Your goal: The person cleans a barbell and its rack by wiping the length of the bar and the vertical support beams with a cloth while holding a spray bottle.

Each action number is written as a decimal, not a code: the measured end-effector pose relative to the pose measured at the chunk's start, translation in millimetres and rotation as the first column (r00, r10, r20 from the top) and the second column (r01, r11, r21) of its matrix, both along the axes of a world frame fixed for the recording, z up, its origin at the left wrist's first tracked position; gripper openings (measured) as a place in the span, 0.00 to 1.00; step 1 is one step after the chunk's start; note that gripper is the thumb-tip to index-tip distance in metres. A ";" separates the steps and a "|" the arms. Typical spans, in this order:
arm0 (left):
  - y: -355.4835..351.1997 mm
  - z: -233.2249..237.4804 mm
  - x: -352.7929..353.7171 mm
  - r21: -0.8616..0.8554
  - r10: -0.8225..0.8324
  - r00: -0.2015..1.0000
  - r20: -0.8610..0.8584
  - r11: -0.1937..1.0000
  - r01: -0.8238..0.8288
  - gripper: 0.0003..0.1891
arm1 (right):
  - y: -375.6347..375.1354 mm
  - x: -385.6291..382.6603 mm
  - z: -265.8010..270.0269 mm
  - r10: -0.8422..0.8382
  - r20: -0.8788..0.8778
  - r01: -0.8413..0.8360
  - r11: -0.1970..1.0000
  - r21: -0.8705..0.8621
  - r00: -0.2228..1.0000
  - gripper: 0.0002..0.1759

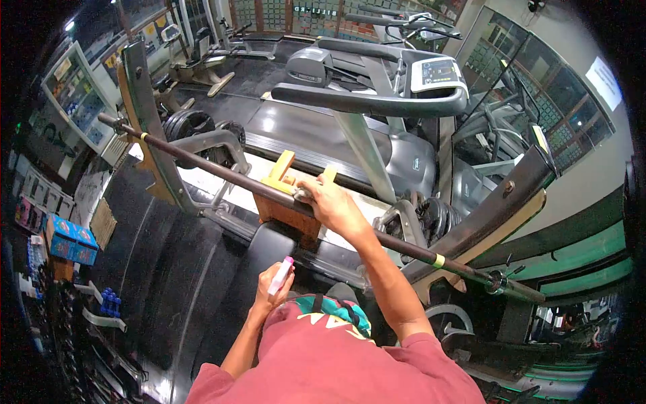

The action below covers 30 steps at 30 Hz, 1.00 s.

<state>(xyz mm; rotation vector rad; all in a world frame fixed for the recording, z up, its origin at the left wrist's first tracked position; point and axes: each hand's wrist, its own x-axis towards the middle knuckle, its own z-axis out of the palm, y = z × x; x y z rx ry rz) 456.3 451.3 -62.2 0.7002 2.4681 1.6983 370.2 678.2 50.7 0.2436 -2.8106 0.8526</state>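
Observation:
A long dark barbell lies across a rack, from the upper left to the lower right. My right hand is at the middle of the bar, its fingers closed on a small greyish cloth that touches the bar. Lower down, in front of my body, my left hand is wrapped round a white bottle with a pink top. Beneath my left hand runs a black padded bench. Just behind the bar stands a yellow and brown wooden piece.
A treadmill stands beyond the bar. Rack uprights rise at the left and right. Weight plates hang behind the rack. Blue boxes and dumbbells are at the left.

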 end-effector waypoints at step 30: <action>9.0 -13.5 -25.6 0.105 -0.124 0.985 0.120 0.988 0.112 0.06 | 91.5 238.8 -34.6 -0.859 -0.474 0.868 0.374 -0.326 0.192 0.22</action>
